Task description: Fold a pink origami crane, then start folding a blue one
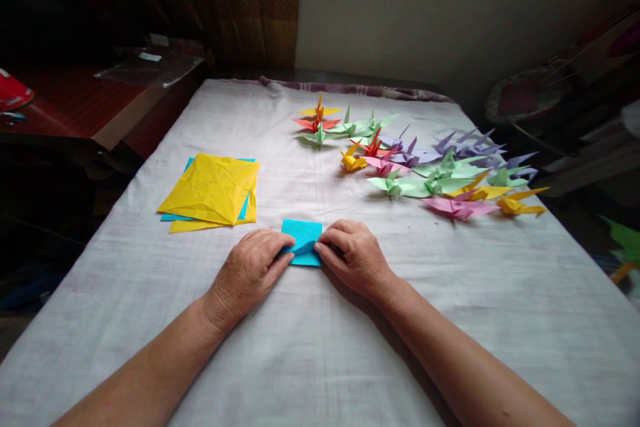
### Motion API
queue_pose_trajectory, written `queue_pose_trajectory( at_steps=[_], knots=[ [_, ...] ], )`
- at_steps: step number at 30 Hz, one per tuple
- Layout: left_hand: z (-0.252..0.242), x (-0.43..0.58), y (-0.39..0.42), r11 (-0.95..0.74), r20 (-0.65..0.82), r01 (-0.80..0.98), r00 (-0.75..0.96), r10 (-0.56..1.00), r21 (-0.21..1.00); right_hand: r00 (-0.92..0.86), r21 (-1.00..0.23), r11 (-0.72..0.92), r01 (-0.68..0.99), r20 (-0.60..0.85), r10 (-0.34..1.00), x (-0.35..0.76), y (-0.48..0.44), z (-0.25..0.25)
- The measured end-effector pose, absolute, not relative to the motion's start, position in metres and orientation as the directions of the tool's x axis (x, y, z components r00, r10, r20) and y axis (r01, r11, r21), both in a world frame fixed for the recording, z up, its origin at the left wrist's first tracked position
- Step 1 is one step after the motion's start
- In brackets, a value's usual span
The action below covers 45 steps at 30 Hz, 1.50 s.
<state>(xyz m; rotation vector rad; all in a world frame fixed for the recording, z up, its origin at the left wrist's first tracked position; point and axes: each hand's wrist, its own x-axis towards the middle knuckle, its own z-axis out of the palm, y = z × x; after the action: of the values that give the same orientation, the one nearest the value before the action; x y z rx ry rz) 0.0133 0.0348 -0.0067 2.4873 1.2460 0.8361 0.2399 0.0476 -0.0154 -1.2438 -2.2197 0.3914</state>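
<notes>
A small blue square of folded origami paper (303,232) lies on the cloth between my hands, with a flap partly raised across its middle. My left hand (253,263) pinches its left edge between thumb and fingers. On the opposite edge, my right hand (354,255) is closed the same way, thumb and forefinger at the flap's right end. Left of and beyond the hands sits a stack of yellow and blue paper sheets (210,188), the top yellow one showing creases.
Several folded paper cranes (400,153) in green, purple, pink, red and yellow stand across the right half of the white cloth (320,347). A dark red wooden table (75,103) with a clear plastic bag (160,63) adjoins at the left. A wall (380,13) rises behind.
</notes>
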Motion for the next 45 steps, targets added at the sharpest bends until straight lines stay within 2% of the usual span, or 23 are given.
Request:
queue_pose_trajectory(
  at_steps=[6,20,25,29,38,42,45],
  knots=[
    [-0.007,0.013,0.035,-0.602,0.381,0.643,0.467,0.798,0.474,-0.322,-0.414,0.425,0.805,0.296,0.899,0.228,0.044,-0.012],
    [-0.004,-0.002,0.042,-0.538,0.217,0.658,0.508,0.834,0.527,-0.321,-0.461,0.405,0.789,0.251,0.913,0.224,0.042,-0.013],
    [-0.003,-0.005,0.045,-0.530,0.168,0.659,0.532,0.830,0.533,-0.238,-0.419,0.311,0.853,0.218,0.947,0.212,0.037,-0.006],
    [-0.004,-0.001,0.045,-0.527,0.187,0.672,0.513,0.838,0.520,-0.176,-0.396,0.244,0.885,0.201,0.964,0.205,0.035,-0.005],
    [-0.007,-0.005,0.048,-0.533,0.211,0.658,0.507,0.836,0.532,-0.197,-0.490,0.310,0.814,0.269,0.943,0.219,0.035,-0.018],
    [-0.009,-0.006,0.052,-0.538,0.253,0.648,0.484,0.838,0.539,-0.192,-0.441,0.307,0.843,0.285,0.939,0.216,0.034,-0.018],
    [-0.014,-0.003,0.059,-0.528,0.310,0.662,0.428,0.849,0.531,-0.211,-0.358,0.305,0.883,0.278,0.937,0.212,0.029,-0.013]
  ],
)
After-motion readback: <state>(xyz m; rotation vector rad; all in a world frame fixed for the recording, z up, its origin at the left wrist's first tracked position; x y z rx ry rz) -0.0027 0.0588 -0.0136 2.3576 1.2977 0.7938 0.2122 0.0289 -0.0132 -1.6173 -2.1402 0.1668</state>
